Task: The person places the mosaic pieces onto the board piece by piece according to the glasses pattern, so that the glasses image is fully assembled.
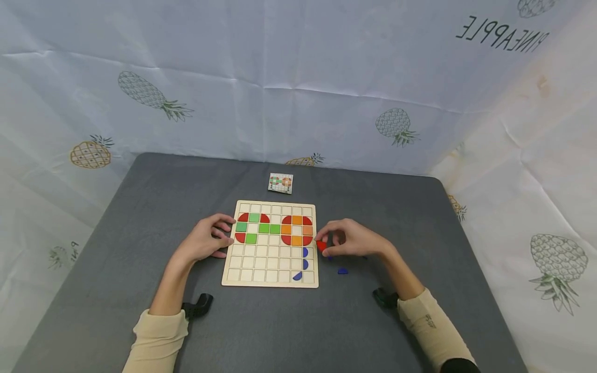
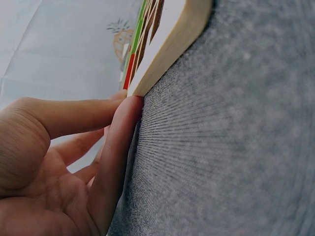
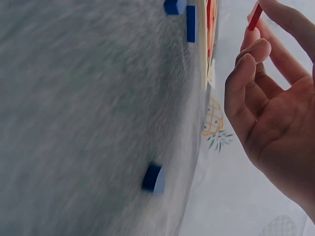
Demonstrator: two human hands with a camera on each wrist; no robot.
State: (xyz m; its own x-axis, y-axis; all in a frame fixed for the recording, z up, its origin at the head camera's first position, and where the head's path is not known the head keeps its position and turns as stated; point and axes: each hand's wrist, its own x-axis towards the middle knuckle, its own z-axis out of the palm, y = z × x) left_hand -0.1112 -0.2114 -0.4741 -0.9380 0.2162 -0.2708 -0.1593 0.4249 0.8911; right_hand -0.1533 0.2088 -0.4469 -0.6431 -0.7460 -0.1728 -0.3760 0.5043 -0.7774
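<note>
A square wooden grid board (image 1: pixel 263 263) lies on the dark table, with red, green and orange flat pieces forming two ring shapes joined by a green bar. Several blue pieces (image 1: pixel 305 264) sit in its lower right cells. My left hand (image 1: pixel 207 238) touches the board's left edge; in the left wrist view its extended thumb and a finger meet the board's edge. Just off the right edge, my right hand (image 1: pixel 352 238) pinches a flat red piece (image 3: pixel 255 17) between thumb and fingertips. That piece's full outline is partly hidden by the fingers.
A blue half-round piece (image 1: pixel 342 271) lies on the table right of the board; more blue pieces (image 3: pixel 191 23) lie near the right hand. A small printed pattern card (image 1: pixel 281 183) stands behind the board. Black wrist mounts (image 1: pixel 198 305) are on both forearms. A pineapple-print cloth hangs behind the table.
</note>
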